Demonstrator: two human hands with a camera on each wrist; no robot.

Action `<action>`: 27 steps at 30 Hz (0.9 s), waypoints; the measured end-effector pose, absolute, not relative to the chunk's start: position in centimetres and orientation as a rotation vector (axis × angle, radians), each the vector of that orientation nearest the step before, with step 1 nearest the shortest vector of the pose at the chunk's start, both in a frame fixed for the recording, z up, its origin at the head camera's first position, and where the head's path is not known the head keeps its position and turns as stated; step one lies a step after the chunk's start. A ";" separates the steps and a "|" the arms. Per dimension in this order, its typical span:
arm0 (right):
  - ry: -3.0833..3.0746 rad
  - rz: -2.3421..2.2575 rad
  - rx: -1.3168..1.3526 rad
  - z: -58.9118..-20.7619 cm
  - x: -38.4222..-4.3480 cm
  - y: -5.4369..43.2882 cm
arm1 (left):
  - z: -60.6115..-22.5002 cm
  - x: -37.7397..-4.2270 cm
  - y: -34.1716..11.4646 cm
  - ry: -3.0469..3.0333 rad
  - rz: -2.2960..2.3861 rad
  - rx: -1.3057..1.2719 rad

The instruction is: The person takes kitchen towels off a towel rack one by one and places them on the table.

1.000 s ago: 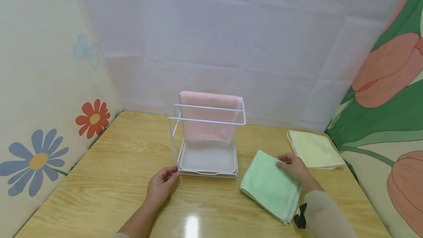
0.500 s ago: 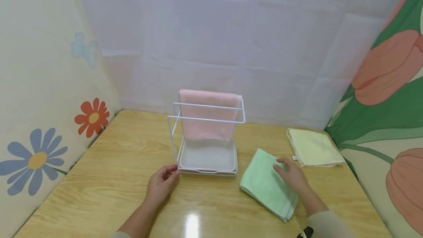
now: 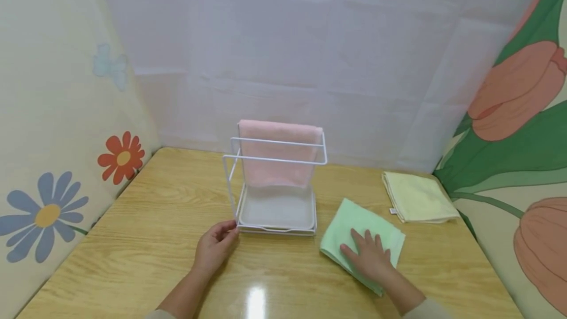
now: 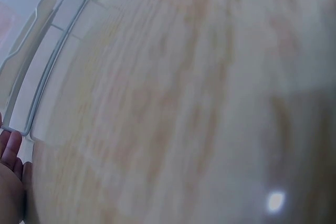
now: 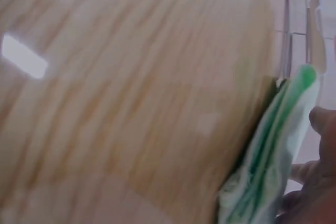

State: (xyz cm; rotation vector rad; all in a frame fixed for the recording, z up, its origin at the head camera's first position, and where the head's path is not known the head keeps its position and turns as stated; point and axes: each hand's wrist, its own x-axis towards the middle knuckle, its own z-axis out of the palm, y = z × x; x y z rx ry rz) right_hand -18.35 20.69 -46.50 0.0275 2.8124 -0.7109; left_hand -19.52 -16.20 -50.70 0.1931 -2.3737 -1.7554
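A white wire towel rack (image 3: 274, 160) stands mid-table with a pale tray (image 3: 276, 208) in its base. Over its back bar hangs a pink towel (image 3: 280, 134). My left hand (image 3: 214, 248) holds the rack's front left corner between thumb and fingers; the left wrist view shows those fingertips (image 4: 12, 148) at the wire base. To the right of the rack lies a folded green towel (image 3: 347, 225), set at an angle. Spread across its top is my right hand (image 3: 371, 259), fingers apart and nearly straight. From the side, the right wrist view shows the towel's stacked layers (image 5: 270, 161).
A folded pale yellow towel (image 3: 418, 198) with a small white tag lies at the back right of the wooden table (image 3: 146, 230). A white cloth backdrop (image 3: 266, 53) hangs behind. Flower-printed panels stand along the left and right sides.
My right hand has let go of the green towel's upper right edge and moved down and left to lie spread on it. The left hand has stayed at the rack's corner.
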 end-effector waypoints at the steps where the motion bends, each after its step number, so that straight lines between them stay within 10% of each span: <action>1: 2.816 -0.694 0.021 -46.7 -18.4 20.7 | -50.7 -19.5 -16.2 -2.373 -1.757 0.193; 27: 2.978 -0.418 -0.285 -46.6 -21.8 23.0 | -50.7 -19.6 -16.2 -2.408 -1.722 0.217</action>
